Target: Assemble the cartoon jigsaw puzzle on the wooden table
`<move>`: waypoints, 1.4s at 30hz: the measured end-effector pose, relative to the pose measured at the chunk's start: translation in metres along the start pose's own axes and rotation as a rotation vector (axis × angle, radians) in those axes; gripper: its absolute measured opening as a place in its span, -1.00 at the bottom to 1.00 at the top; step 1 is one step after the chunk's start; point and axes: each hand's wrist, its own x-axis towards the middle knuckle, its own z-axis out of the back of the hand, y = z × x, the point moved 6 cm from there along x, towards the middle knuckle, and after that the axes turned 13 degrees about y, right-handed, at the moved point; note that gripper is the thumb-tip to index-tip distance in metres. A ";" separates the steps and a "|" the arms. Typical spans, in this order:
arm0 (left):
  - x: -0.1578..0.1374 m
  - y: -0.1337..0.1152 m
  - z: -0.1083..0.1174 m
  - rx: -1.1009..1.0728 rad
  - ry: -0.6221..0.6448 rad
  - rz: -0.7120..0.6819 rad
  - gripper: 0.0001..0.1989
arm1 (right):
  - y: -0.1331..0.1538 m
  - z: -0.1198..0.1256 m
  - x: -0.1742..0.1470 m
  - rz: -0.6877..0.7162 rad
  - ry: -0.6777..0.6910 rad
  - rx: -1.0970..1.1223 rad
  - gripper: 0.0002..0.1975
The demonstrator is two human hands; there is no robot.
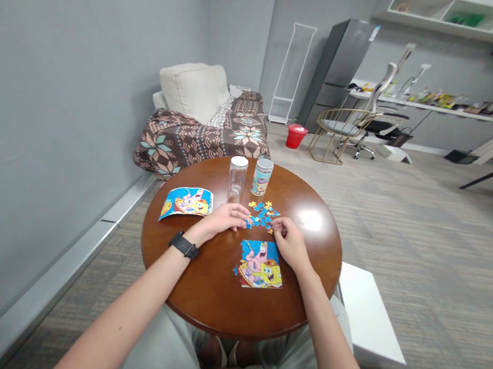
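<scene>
Loose jigsaw puzzle pieces, mostly blue with some yellow, lie in a heap on the round wooden table. At the heap's left edge rests my left hand, its fingers stretched out loosely and reaching the nearest pieces. My right hand is at the right edge, fingers curled together; whatever they pinch is too small to make out. Just below the heap lies a partly assembled cartoon puzzle, with uneven edges at its left. A curled picture sheet with the same cartoon lies left of my left hand.
Behind the heap stand a clear jar with a white lid and a cartoon-printed can. A patterned, blanket-covered sofa is beyond the table. A white panel is beside the table at right; a red bin stands farther back.
</scene>
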 end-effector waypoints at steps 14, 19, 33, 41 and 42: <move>-0.005 -0.004 -0.004 -0.028 -0.027 0.049 -0.68 | 0.006 0.004 0.000 -0.013 0.010 -0.081 -0.79; -0.004 -0.002 -0.004 -0.052 -0.016 0.056 -0.69 | 0.007 0.003 0.000 -0.029 0.009 -0.120 -0.81; -0.005 -0.004 -0.006 -0.060 0.017 0.030 -0.71 | 0.004 0.004 -0.001 -0.051 -0.019 -0.097 -0.83; -0.005 -0.001 -0.008 -0.043 0.051 0.062 -0.64 | 0.001 0.003 0.000 -0.064 0.006 -0.086 -0.82; -0.004 0.000 -0.008 -0.051 0.051 0.063 -0.64 | 0.001 0.003 0.000 -0.064 0.006 -0.083 -0.82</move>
